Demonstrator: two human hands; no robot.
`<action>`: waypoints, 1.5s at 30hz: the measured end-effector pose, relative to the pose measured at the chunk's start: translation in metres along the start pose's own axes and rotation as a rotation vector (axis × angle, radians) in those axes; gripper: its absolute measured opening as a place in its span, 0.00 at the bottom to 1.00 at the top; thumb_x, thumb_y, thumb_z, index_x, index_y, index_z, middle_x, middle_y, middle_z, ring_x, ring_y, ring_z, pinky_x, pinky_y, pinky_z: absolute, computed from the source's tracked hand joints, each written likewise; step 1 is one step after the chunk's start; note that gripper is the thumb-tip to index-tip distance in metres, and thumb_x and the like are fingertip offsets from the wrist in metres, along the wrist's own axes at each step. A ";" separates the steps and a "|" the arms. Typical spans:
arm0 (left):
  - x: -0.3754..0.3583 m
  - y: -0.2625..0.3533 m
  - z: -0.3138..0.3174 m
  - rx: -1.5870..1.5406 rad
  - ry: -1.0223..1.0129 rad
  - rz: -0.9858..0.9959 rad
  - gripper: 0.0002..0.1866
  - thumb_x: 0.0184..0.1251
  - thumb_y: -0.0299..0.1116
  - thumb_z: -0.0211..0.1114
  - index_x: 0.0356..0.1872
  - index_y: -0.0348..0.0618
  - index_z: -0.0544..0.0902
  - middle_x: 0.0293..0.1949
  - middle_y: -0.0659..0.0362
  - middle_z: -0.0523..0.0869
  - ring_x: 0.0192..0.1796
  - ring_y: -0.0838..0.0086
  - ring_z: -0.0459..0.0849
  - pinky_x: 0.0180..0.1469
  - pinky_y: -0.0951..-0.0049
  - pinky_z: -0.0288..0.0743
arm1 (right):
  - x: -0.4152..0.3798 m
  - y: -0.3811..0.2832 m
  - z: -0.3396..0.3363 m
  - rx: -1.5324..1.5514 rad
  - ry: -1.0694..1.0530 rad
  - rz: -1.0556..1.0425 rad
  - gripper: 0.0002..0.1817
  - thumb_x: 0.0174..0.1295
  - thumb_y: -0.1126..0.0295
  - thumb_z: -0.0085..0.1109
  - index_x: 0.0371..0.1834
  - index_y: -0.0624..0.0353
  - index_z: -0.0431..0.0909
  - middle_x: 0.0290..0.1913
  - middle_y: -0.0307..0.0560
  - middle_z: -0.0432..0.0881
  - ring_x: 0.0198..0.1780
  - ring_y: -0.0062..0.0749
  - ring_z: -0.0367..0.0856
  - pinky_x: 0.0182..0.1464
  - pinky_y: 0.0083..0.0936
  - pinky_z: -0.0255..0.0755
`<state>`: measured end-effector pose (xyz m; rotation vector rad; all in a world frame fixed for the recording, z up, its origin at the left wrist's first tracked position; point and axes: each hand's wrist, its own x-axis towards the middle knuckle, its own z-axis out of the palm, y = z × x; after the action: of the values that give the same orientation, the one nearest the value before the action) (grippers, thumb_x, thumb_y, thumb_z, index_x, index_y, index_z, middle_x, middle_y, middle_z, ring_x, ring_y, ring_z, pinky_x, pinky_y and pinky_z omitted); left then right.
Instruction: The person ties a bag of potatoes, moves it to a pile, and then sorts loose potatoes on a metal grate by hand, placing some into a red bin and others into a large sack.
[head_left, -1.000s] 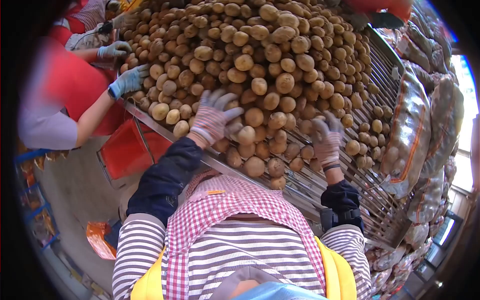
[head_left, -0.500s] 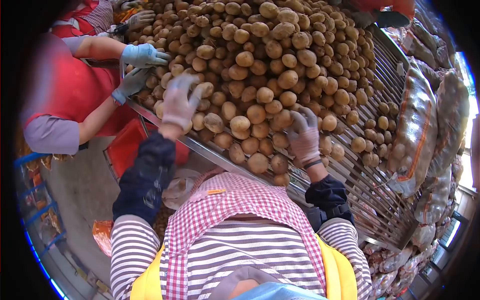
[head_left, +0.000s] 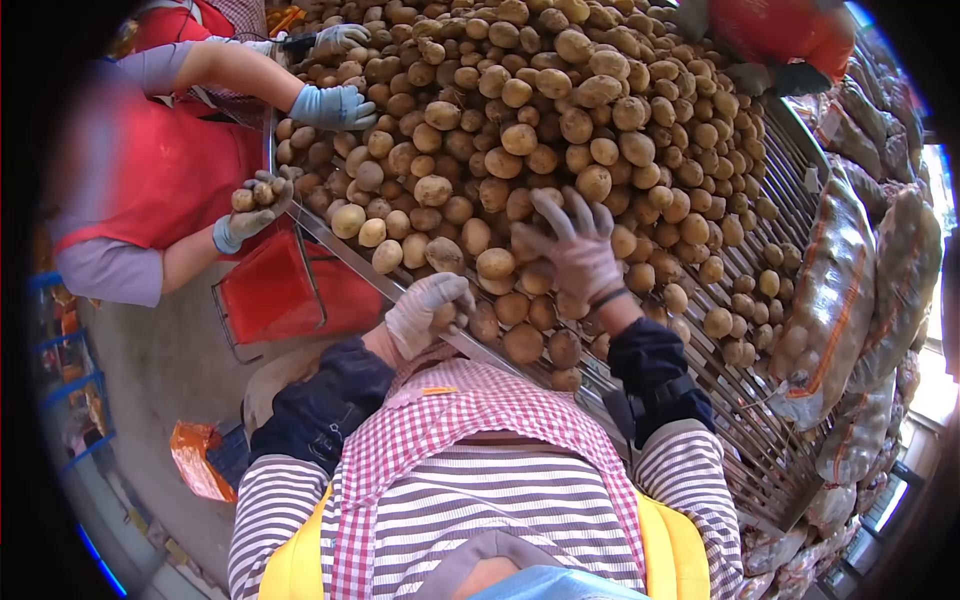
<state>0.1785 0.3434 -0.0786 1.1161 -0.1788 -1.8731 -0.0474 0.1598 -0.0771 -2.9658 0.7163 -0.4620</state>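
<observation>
A big heap of potatoes (head_left: pixel 530 140) covers the slatted metal table (head_left: pixel 770 385) in front of me. My left hand (head_left: pixel 420 308), in a pale work glove, is at the table's near metal edge, fingers curled round a potato (head_left: pixel 443 318). Further right, my gloved right hand (head_left: pixel 580 252) reaches over the near side of the heap. Its fingers are spread across several potatoes, palm down, not closed round any of them.
At left, a co-worker in red holds a few small potatoes in one gloved hand (head_left: pixel 250 210); the other glove (head_left: pixel 333 107) rests on the heap. Below is a red container (head_left: pixel 275 295). Filled mesh sacks (head_left: pixel 825 300) line the right side. Another person's gloves (head_left: pixel 785 78) show at the far right corner.
My left hand has come down from the heap to the near edge. My right hand has shifted left and up, fingers spreading. The co-worker's lower hand has lifted off with small potatoes.
</observation>
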 end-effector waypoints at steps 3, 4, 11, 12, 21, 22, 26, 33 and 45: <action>0.006 0.001 -0.017 0.237 0.159 0.150 0.12 0.78 0.45 0.64 0.38 0.48 0.83 0.34 0.65 0.86 0.30 0.80 0.82 0.31 0.80 0.75 | 0.040 0.031 0.013 -0.103 0.121 -0.078 0.28 0.58 0.56 0.68 0.64 0.15 0.78 0.68 0.29 0.74 0.66 0.37 0.72 0.62 0.47 0.64; 0.009 0.002 -0.022 0.276 0.218 0.166 0.12 0.78 0.45 0.64 0.38 0.48 0.83 0.34 0.65 0.86 0.30 0.81 0.82 0.31 0.80 0.74 | 0.052 0.049 0.012 -0.216 0.152 -0.110 0.27 0.58 0.56 0.68 0.62 0.16 0.79 0.67 0.30 0.74 0.66 0.36 0.73 0.62 0.47 0.64; 0.014 -0.006 -0.049 0.133 0.349 0.234 0.12 0.79 0.43 0.63 0.43 0.45 0.82 0.35 0.60 0.86 0.27 0.78 0.81 0.28 0.77 0.74 | 0.089 0.104 -0.040 -0.296 0.502 0.270 0.16 0.59 0.62 0.68 0.52 0.35 0.83 0.63 0.38 0.76 0.66 0.44 0.72 0.68 0.50 0.61; 0.011 -0.013 -0.051 0.103 0.323 0.282 0.12 0.79 0.43 0.63 0.44 0.44 0.82 0.36 0.58 0.86 0.27 0.78 0.81 0.28 0.77 0.74 | 0.082 0.094 -0.037 -0.241 0.457 0.196 0.17 0.59 0.62 0.68 0.52 0.36 0.82 0.62 0.40 0.77 0.65 0.43 0.73 0.65 0.49 0.64; 0.013 -0.009 -0.055 0.184 0.325 0.248 0.15 0.79 0.44 0.64 0.49 0.42 0.81 0.37 0.56 0.87 0.25 0.74 0.84 0.25 0.76 0.78 | 0.011 -0.004 0.009 -0.073 -0.103 0.142 0.25 0.54 0.60 0.73 0.57 0.37 0.81 0.58 0.42 0.78 0.51 0.44 0.80 0.49 0.40 0.77; 0.013 -0.010 -0.054 0.200 0.341 0.233 0.15 0.79 0.44 0.64 0.49 0.42 0.81 0.37 0.56 0.87 0.25 0.74 0.85 0.24 0.76 0.79 | 0.010 0.000 0.008 -0.075 -0.173 0.173 0.25 0.54 0.60 0.73 0.58 0.37 0.81 0.59 0.42 0.78 0.52 0.45 0.80 0.49 0.40 0.78; 0.014 -0.011 -0.053 0.257 0.326 0.251 0.15 0.79 0.44 0.63 0.50 0.41 0.81 0.37 0.55 0.87 0.24 0.74 0.85 0.24 0.75 0.80 | 0.017 0.009 0.003 -0.078 -0.344 0.154 0.22 0.58 0.67 0.66 0.58 0.40 0.80 0.56 0.48 0.79 0.49 0.50 0.84 0.45 0.43 0.82; 0.012 -0.017 -0.054 0.215 0.328 0.354 0.15 0.79 0.42 0.62 0.50 0.38 0.81 0.39 0.53 0.88 0.24 0.72 0.86 0.24 0.73 0.83 | 0.013 0.001 -0.007 0.028 -0.464 0.181 0.17 0.59 0.72 0.59 0.53 0.49 0.76 0.51 0.55 0.82 0.47 0.58 0.86 0.47 0.50 0.82; -0.003 -0.039 -0.049 0.157 0.340 0.609 0.12 0.74 0.38 0.67 0.46 0.40 0.84 0.36 0.57 0.87 0.30 0.71 0.87 0.31 0.70 0.82 | 0.147 -0.205 -0.007 0.826 -0.333 -0.350 0.17 0.73 0.72 0.55 0.63 0.64 0.78 0.54 0.45 0.83 0.52 0.28 0.81 0.54 0.27 0.77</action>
<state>0.1913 0.3828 -0.1262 1.2910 -0.4240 -1.1311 0.1644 0.2755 -0.0051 -2.2693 -0.0494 -0.1902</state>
